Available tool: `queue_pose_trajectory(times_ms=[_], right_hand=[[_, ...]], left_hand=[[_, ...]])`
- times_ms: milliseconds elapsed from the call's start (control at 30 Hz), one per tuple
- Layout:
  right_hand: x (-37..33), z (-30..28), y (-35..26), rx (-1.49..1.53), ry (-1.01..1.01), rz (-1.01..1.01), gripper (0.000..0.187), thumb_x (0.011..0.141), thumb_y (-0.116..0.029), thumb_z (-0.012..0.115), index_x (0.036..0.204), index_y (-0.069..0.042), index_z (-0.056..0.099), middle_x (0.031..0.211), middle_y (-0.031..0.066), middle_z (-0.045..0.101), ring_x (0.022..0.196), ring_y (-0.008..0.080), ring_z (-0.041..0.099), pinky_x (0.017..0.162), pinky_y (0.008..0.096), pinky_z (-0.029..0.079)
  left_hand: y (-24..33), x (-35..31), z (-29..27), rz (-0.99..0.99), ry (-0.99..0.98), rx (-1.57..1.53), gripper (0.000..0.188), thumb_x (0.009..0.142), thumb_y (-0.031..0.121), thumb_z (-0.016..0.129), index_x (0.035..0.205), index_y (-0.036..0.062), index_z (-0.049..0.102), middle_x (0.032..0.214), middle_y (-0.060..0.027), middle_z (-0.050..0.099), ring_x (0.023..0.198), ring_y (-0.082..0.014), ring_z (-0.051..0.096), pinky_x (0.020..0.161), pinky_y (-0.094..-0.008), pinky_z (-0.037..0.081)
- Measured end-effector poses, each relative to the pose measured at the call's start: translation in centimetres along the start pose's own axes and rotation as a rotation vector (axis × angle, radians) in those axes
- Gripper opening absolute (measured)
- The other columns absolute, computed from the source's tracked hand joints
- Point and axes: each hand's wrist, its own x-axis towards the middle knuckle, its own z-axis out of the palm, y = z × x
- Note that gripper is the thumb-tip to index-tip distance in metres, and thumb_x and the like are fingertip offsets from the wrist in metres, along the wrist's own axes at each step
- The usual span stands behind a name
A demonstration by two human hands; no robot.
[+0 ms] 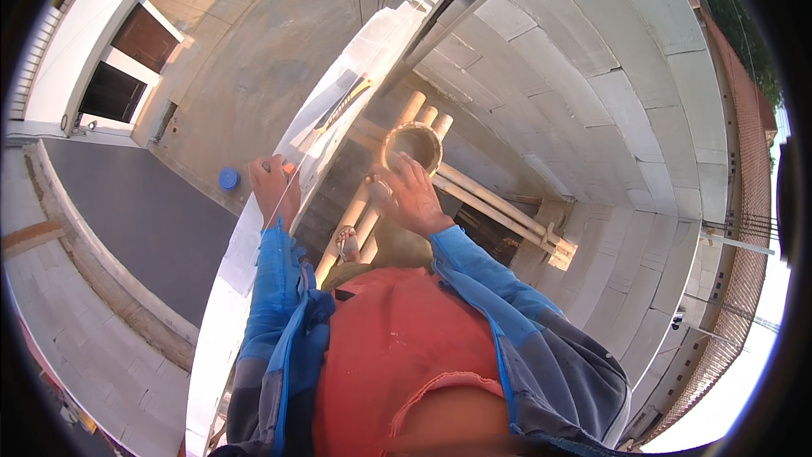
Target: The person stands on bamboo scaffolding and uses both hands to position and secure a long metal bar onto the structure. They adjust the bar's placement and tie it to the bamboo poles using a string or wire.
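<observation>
My left hand [276, 189] rests at the white block wall top [233, 275], its fingers curled together. A thin string [298, 161] runs along the wall and passes right at these fingers. Whatever they grip, if anything, is too small to make out. My right hand [414, 196] is open with its fingers spread, over the near rim of a round bucket [437, 152]; nothing shows in it. The bucket's inside looks brownish and is partly hidden by the hand. Farther along the wall top lies a slim tool with a yellow and black handle [345, 104].
Bamboo poles [499, 196] form a scaffold below me, with my sandalled foot [347, 243] on it. A tall grey block wall [584, 93] rises on the right. Left and far below are a concrete floor [241, 68] and a blue round container [228, 178].
</observation>
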Motion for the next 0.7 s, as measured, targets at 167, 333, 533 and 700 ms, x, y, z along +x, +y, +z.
queue_pose_trajectory(times_ms=[167,333,533,700], right_hand=[[10.7,-4.4,2.1,-0.272,0.011,-0.346,0.065,0.089,-0.031,0.078,0.149,-0.022,0.055,0.155,0.0151,0.053,0.149,0.0388,0.046,0.121,0.0576,0.038],[13.9,-3.3,12.1,0.085,-0.592,-0.229,0.035,0.092,-0.03,0.073,0.119,-0.013,0.061,0.108,0.0145,0.075,0.1,0.0357,0.074,0.081,0.0533,0.055],[13.9,-8.5,22.4,0.223,-0.521,0.225,0.042,0.096,-0.034,0.068,0.129,-0.009,0.06,0.11,0.0216,0.077,0.104,0.0451,0.073,0.09,0.0562,0.055],[20.2,-11.9,26.0,0.197,-0.274,0.345,0.044,0.099,-0.034,0.067,0.134,-0.008,0.058,0.117,0.0245,0.076,0.108,0.0456,0.073,0.093,0.0561,0.055]], left_hand=[[6.4,-1.2,-2.7,0.002,-0.213,-0.078,0.04,0.087,0.024,0.084,0.118,0.0032,0.067,0.124,-0.0221,0.055,0.117,-0.0441,0.055,0.109,-0.0576,0.042],[10.9,2.8,0.2,0.093,-0.41,-0.096,0.045,0.091,0.033,0.08,0.124,0.0064,0.066,0.131,-0.0195,0.056,0.128,-0.0431,0.053,0.126,-0.0649,0.028],[11.0,12.9,10.1,-0.193,0.133,0.083,0.057,0.107,0.051,0.057,0.147,0.0105,0.058,0.14,-0.0175,0.061,0.148,-0.0428,0.044,0.129,-0.0676,0.016],[10.8,17.4,14.8,-0.508,0.049,0.339,0.059,0.108,0.057,0.049,0.139,0.0105,0.066,0.141,-0.0188,0.065,0.143,-0.0376,0.051,0.125,-0.0667,0.021]])
